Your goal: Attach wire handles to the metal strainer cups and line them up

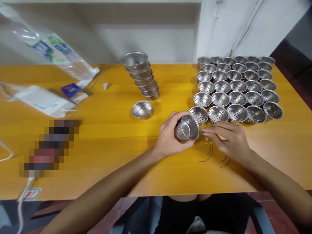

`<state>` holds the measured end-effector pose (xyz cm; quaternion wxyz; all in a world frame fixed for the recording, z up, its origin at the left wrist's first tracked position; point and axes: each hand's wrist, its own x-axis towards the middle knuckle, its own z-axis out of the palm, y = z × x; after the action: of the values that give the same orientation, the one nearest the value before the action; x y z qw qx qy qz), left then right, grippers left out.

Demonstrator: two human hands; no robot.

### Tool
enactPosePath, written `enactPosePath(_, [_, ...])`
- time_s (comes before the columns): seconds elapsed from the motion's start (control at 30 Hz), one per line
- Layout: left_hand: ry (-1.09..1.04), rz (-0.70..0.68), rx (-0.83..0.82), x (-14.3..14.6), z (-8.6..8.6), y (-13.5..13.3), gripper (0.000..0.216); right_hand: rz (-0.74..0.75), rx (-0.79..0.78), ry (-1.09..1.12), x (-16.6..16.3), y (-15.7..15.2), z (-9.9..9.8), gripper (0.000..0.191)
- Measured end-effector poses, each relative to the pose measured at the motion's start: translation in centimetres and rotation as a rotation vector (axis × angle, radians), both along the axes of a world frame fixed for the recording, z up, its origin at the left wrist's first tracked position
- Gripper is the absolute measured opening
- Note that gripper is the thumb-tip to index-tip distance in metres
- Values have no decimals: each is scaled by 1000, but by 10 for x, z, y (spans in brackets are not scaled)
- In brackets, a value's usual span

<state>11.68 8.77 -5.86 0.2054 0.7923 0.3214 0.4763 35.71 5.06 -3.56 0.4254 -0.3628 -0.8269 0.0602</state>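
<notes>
My left hand [168,136] is wrapped round a perforated metal strainer cup [181,128], tilted with its mouth toward the right. Just right of its rim, my right hand [226,138] has thumb and fingertips pinched together; whatever they hold is too small to make out. Under and beside the right hand, several thin curved wires [211,152] lie on the table. Rows of similar strainer cups [237,113] stand beyond my hands on the right, some with curved wires across them. One single cup [142,110] sits upright to the left of my left hand.
A leaning stack of strainer cups [146,78] stands at the back of the yellow table [109,146]. To the left lie a clear plastic bottle [56,48], a white box-shaped item [44,100], a purple packet [70,90], a white cable [21,201] and a blurred-out object [48,146].
</notes>
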Motion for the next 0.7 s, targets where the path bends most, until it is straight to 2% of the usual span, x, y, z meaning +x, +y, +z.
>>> enactPosePath(0.17, [18, 11, 48, -1, 2, 2, 72, -57, 100, -205, 6, 2, -3, 31])
enactPosePath(0.3, [19, 12, 70, -1, 4, 2, 72, -104, 203, -359, 5, 4, -2, 30])
enactPosePath(0.53, [65, -37, 129, -1, 6, 2, 74, -73, 132, -303, -1, 6, -3, 20])
enactPosePath(0.7, [61, -54, 159, -1, 6, 1, 73, -49, 193, -389, 4, 5, -5, 17])
